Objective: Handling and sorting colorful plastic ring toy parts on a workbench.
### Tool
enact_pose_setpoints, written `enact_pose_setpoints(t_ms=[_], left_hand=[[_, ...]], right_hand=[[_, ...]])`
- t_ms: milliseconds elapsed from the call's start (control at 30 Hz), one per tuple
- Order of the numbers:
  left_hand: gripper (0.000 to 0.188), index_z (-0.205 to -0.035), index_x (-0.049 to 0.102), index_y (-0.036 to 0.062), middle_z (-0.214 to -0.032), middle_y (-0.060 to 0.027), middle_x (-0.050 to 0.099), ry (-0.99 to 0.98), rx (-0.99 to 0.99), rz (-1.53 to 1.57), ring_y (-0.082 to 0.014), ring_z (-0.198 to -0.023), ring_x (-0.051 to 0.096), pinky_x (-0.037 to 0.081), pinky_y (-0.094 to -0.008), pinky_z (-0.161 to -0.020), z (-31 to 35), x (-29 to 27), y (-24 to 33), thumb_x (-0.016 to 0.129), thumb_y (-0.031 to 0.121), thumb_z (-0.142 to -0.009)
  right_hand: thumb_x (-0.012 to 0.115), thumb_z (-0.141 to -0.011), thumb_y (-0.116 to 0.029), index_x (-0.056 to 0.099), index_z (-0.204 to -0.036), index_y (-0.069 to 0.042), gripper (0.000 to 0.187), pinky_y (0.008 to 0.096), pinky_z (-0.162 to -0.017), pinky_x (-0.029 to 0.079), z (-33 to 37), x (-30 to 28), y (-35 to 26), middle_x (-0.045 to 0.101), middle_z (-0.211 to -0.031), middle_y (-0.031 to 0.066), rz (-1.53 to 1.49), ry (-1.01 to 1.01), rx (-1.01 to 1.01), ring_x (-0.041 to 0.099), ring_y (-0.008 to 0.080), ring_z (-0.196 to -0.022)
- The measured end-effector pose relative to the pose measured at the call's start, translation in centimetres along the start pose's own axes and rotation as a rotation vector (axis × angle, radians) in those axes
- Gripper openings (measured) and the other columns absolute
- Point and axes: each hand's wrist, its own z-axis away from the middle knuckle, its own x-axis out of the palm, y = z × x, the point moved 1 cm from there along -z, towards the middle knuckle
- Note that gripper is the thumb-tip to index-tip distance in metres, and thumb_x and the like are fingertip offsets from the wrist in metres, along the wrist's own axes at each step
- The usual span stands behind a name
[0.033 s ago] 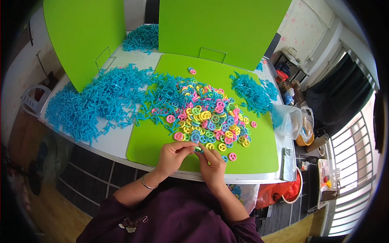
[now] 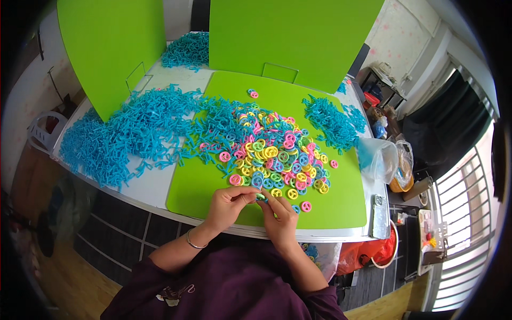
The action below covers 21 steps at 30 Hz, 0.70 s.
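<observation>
Both of my hands meet at the near edge of a pile of small plastic spoked wheels [image 2: 271,152] in pink, yellow, green and blue. My left hand [image 2: 226,209] is closed in a pinch, thumb against forefinger, and its fingers hide most of what they grip. Right beside it, my right hand [image 2: 280,217] has its thumb and fingers pressed around a small green-and-blue plastic piece [image 2: 261,197]. Only a sliver of that piece shows between the fingertips. Loose wheels lie close by, among them a pink wheel [image 2: 305,206] right of my right hand.
A large heap of blue plastic pieces [image 2: 122,133] covers the table's left side. Another blue heap [image 2: 332,124] lies at the right. Green boards [image 2: 293,42] stand upright behind the green mat [image 2: 341,200]. At the right edge are a clear plastic container [image 2: 377,160] and a metal-looking case [image 2: 380,216].
</observation>
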Motion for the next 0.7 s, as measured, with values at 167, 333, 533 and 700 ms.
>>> enact_pose_setpoints(t_ms=[167,333,533,700], left_hand=[[0.017,-0.104,0.064,-0.0018,-0.090,-0.0033,0.066,-0.078,-0.102,0.168,-0.0080,-0.081,0.061,0.050,-0.0221,-0.074,-0.4,0.3,0.3,0.061,0.005,-0.088],[0.022,-0.108,0.062,0.0000,-0.093,-0.0023,0.066,-0.106,-0.193,0.231,-0.0082,-0.083,0.061,0.050,-0.0215,-0.077,-0.5,-0.2,-0.1,0.063,0.006,-0.087],[0.023,-0.109,0.061,0.0037,-0.096,-0.0022,0.064,0.054,-0.491,0.761,-0.0104,-0.085,0.063,0.052,-0.0243,-0.080,-0.9,-1.5,-0.1,0.064,0.006,-0.086],[0.025,-0.109,0.062,0.0044,-0.101,-0.0046,0.065,-0.206,-0.371,0.185,-0.0147,-0.090,0.063,0.052,-0.0263,-0.079,-0.7,-0.8,1.8,0.066,0.014,-0.085]], right_hand=[[0.071,-0.076,0.001,0.062,-0.116,-0.003,0.041,0.0292,-0.052,0.044,0.2,-0.2,0.8,0.057,-0.072,0.0086,-0.176,-0.119,0.156,0.054,0.0160,-0.058],[0.065,-0.081,0.001,0.055,-0.125,-0.002,0.044,0.0250,-0.063,0.049,0.0,-1.1,-0.4,0.063,-0.094,0.0113,-0.141,-0.150,0.156,0.061,0.0117,-0.071],[0.060,-0.081,0.001,0.061,-0.119,-0.009,0.040,0.0344,-0.084,0.050,-1.5,-3.3,0.0,0.060,-0.111,0.0159,-0.058,-0.019,-0.216,0.062,0.0234,-0.096],[0.066,-0.076,-0.002,0.067,-0.101,-0.010,0.027,0.0389,-0.093,0.045,-1.8,-3.3,0.3,0.062,-0.109,0.0099,0.030,-0.162,-0.584,0.056,0.0284,-0.108]])
